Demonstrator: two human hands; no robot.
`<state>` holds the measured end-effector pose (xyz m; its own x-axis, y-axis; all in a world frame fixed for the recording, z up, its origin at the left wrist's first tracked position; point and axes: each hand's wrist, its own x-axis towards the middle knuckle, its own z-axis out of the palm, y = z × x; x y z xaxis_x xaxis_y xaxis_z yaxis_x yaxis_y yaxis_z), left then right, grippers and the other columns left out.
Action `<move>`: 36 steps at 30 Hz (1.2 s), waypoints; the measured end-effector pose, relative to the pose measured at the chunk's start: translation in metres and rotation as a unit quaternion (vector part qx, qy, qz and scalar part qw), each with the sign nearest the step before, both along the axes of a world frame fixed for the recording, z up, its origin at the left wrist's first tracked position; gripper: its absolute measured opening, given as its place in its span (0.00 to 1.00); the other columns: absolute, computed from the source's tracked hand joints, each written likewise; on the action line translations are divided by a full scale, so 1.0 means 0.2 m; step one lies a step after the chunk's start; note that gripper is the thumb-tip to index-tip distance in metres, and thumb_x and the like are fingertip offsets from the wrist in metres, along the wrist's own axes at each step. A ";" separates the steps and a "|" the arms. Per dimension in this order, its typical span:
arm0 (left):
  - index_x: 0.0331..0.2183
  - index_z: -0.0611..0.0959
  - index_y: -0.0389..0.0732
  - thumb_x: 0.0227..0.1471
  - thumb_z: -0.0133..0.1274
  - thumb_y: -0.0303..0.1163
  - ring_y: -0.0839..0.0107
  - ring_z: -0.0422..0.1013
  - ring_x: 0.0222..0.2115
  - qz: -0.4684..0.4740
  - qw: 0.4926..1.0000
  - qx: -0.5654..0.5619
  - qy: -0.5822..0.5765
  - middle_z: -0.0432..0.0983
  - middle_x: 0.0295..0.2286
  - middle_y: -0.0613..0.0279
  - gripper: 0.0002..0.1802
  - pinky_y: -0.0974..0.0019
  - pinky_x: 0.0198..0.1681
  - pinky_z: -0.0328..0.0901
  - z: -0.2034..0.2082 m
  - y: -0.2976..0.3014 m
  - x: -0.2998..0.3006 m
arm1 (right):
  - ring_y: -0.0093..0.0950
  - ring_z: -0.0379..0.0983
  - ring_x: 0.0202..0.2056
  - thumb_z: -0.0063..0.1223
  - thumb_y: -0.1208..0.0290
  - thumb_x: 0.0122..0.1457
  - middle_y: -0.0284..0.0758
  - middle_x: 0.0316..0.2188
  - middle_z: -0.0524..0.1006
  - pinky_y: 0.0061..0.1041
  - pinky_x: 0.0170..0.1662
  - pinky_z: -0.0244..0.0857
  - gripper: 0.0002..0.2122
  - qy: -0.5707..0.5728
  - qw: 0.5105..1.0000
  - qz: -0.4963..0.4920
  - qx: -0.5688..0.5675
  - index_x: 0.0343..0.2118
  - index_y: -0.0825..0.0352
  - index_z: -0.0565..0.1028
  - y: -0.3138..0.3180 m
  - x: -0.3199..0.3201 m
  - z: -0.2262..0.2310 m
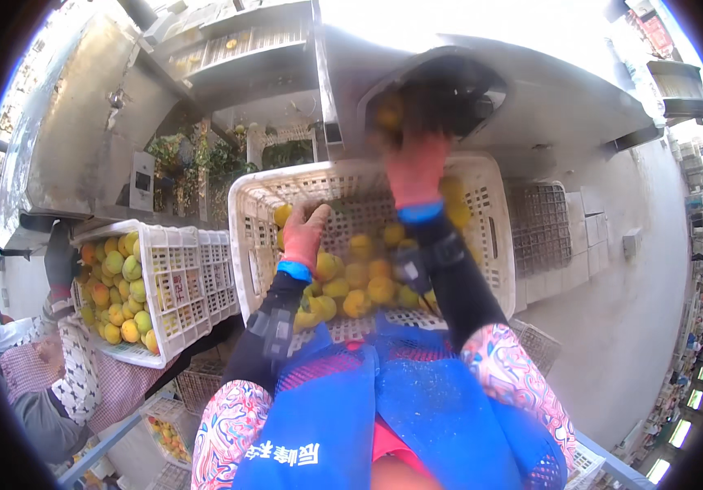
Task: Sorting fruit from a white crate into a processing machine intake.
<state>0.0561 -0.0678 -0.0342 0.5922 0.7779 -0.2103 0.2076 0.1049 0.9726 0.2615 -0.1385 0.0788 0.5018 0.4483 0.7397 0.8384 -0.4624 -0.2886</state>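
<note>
Directly before me stands a white plastic crate with round yellow-orange fruits, peach-like, heaped toward its near side. My left hand, in a reddish glove, is over the crate's left part, fingers apart. A yellow fruit lies right beside its fingertips; I cannot tell whether they touch. My right hand reaches past the far rim to a dark opening in a metal machine. Motion smears its dark fingertips, and a blurred orange fruit shows next to them.
On the left, another white crate holds many yellow-green fruits, with a co-worker's checked sleeve beside it. Grey metal panels rise beyond my crate. Stacked crates stand on the right by the pale floor.
</note>
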 end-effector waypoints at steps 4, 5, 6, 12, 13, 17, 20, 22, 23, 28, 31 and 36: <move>0.52 0.80 0.45 0.44 0.62 0.45 0.46 0.73 0.49 -0.302 0.897 0.144 0.289 0.78 0.47 0.47 0.33 0.53 0.55 0.66 -0.47 0.01 -0.18 | 0.49 0.75 0.44 0.62 0.61 0.54 0.48 0.45 0.79 0.42 0.49 0.68 0.23 0.048 0.986 -0.017 -0.156 0.51 0.66 0.77 0.06 0.22 -0.13; 0.50 0.81 0.46 0.44 0.61 0.45 0.49 0.74 0.48 -0.360 0.854 0.188 0.326 0.78 0.46 0.47 0.30 0.54 0.54 0.67 -0.51 -0.02 -0.22 | 0.49 0.75 0.44 0.61 0.63 0.55 0.48 0.46 0.78 0.41 0.49 0.68 0.21 0.067 0.992 0.002 -0.107 0.51 0.67 0.77 0.03 0.18 -0.10; 0.48 0.82 0.46 0.45 0.60 0.44 0.52 0.75 0.47 -0.414 0.805 0.239 0.353 0.79 0.46 0.48 0.27 0.55 0.53 0.67 -0.52 -0.06 -0.23 | 0.48 0.75 0.45 0.60 0.65 0.56 0.48 0.46 0.78 0.41 0.49 0.68 0.20 0.080 0.995 0.020 -0.055 0.50 0.68 0.77 0.00 0.14 -0.06; 0.45 0.85 0.51 0.41 0.60 0.46 0.54 0.75 0.46 -0.574 0.646 0.315 0.392 0.80 0.43 0.52 0.26 0.53 0.52 0.68 -0.29 -0.06 -0.05 | 0.40 0.77 0.47 0.59 0.69 0.58 0.44 0.44 0.80 0.37 0.52 0.68 0.17 0.341 0.925 0.167 0.020 0.50 0.68 0.77 -0.35 -0.29 -0.14; 0.45 0.85 0.52 0.40 0.61 0.46 0.54 0.75 0.46 -0.632 0.608 0.264 0.402 0.79 0.43 0.52 0.26 0.52 0.52 0.68 -0.26 -0.02 0.02 | 0.39 0.78 0.45 0.59 0.68 0.58 0.42 0.42 0.82 0.38 0.51 0.69 0.17 0.424 0.885 0.190 -0.028 0.50 0.66 0.77 -0.38 -0.33 -0.24; 0.47 0.83 0.46 0.40 0.61 0.41 0.53 0.76 0.44 -0.553 0.688 0.316 0.346 0.80 0.40 0.48 0.27 0.51 0.47 0.71 -0.30 -0.01 -0.02 | 0.42 0.79 0.40 0.55 0.65 0.57 0.42 0.39 0.82 0.41 0.44 0.73 0.16 0.432 0.816 0.143 -0.358 0.49 0.59 0.80 -0.35 -0.34 -0.76; 0.48 0.81 0.42 0.41 0.61 0.34 0.53 0.76 0.43 -0.414 0.855 0.083 0.301 0.80 0.39 0.48 0.28 0.53 0.46 0.72 -0.22 0.04 -0.07 | 0.44 0.79 0.39 0.54 0.64 0.56 0.42 0.38 0.82 0.42 0.44 0.73 0.15 0.362 0.760 0.173 -0.512 0.46 0.57 0.82 -0.31 -0.37 -1.13; 0.48 0.80 0.40 0.40 0.61 0.27 0.55 0.76 0.42 -0.246 0.911 -0.271 0.191 0.80 0.39 0.50 0.28 0.55 0.46 0.72 -0.12 0.02 -0.06 | 0.44 0.79 0.39 0.55 0.62 0.55 0.42 0.38 0.82 0.42 0.44 0.73 0.15 0.353 0.777 0.180 -0.489 0.44 0.57 0.82 -0.33 -0.41 -1.42; 0.49 0.79 0.40 0.41 0.62 0.25 0.56 0.76 0.42 -0.223 0.906 -0.331 0.141 0.79 0.39 0.52 0.29 0.57 0.46 0.72 -0.14 0.03 -0.06 | 0.44 0.79 0.39 0.57 0.60 0.54 0.43 0.38 0.82 0.42 0.45 0.73 0.15 0.378 0.803 0.159 -0.431 0.42 0.57 0.82 -0.32 -0.43 -1.59; 0.51 0.77 0.38 0.49 0.64 0.34 0.61 0.76 0.42 -0.224 0.962 -0.148 0.048 0.78 0.40 0.54 0.28 0.62 0.45 0.72 -0.30 0.00 -0.25 | 0.42 0.76 0.48 0.64 0.54 0.49 0.45 0.48 0.79 0.38 0.53 0.70 0.27 0.571 0.720 0.209 -0.334 0.54 0.57 0.76 -0.29 -0.33 -1.13; 0.54 0.74 0.37 0.55 0.59 0.51 0.62 0.75 0.44 -0.208 0.932 -0.293 0.054 0.77 0.44 0.54 0.34 0.62 0.46 0.71 -0.14 -0.08 -0.18 | 0.41 0.71 0.56 0.67 0.53 0.48 0.46 0.56 0.74 0.35 0.59 0.64 0.38 0.568 0.754 0.274 -0.183 0.63 0.58 0.66 -0.35 -0.29 -0.88; 0.61 0.68 0.39 0.61 0.49 0.59 0.60 0.71 0.50 -0.224 0.830 -0.489 -0.146 0.72 0.53 0.55 0.39 0.60 0.54 0.68 -0.01 -0.15 -0.11 | 0.42 0.65 0.61 0.68 0.57 0.48 0.45 0.59 0.71 0.34 0.64 0.58 0.41 0.575 0.726 0.352 -0.137 0.65 0.64 0.63 -0.47 -0.27 -0.25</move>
<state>0.0346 -0.0970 -0.0365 0.9132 0.0081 -0.4075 0.2087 0.8496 0.4844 0.2070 -0.2316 0.0283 0.2925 0.9439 -0.1533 0.1716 -0.2095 -0.9626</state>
